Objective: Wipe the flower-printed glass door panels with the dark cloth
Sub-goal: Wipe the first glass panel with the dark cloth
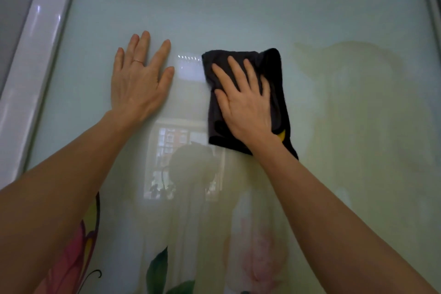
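A white frame [35,55] borders the glass door panel [238,7] on the left, and pink printed flowers [71,260] show near its lower left corner. The left grip [139,83] lies flat on the bare glass, fingers straight and slightly spread, a thin ring [138,61] on one finger. Just to its right and apart from it, the right grip [245,107] presses the folded dark cloth [278,79] against the panel's middle with straight, spread fingers.

The folded dark cloth [248,100] lies flat against the pale, flower-printed glass panel [238,7].
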`<state>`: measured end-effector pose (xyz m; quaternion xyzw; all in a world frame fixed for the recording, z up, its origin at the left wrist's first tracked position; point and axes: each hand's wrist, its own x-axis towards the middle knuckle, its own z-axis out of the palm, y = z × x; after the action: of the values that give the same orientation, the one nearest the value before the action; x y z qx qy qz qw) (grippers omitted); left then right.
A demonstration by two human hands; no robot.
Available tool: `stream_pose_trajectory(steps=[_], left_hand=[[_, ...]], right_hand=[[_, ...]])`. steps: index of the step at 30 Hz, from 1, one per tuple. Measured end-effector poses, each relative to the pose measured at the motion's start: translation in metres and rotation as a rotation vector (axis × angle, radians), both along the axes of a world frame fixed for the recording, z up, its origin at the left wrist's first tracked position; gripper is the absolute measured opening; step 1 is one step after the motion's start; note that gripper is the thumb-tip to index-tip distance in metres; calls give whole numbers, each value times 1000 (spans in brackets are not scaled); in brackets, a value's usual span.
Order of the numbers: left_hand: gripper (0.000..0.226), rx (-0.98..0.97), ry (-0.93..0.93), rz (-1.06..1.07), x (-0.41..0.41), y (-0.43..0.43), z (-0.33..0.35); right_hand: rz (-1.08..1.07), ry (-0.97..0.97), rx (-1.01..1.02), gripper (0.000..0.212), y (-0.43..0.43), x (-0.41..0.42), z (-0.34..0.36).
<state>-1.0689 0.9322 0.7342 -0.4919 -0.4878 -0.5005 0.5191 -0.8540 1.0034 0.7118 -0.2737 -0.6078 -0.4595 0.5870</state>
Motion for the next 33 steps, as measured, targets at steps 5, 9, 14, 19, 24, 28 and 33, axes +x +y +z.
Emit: stream_pose_trajectory(steps=[5,9,14,19,24,28,33], left_hand=[[55,2,-6,-6,1,-1,-1],[54,29,9,-15,2,2,-1],[57,41,5,-9,3,2,0],[58,-12,-21,-66,33,0,6],[59,-27,64,-76,85,20,-1],[59,-37,119,-81,129,36,3],[52,-27,95,-69,155,47,11]], right_hand=[[-11,362,-101,59,16,41,-6],[-15,452,-113,53,20,39,-27],[-44,248,35,47,17,21,-29],[23,135,-18,50,14,41,-11],[-3,306,-25,49,22,46,-16],[-22,215,32,48,26,52,-16],[-7,284,-39,56,36,100,0]])
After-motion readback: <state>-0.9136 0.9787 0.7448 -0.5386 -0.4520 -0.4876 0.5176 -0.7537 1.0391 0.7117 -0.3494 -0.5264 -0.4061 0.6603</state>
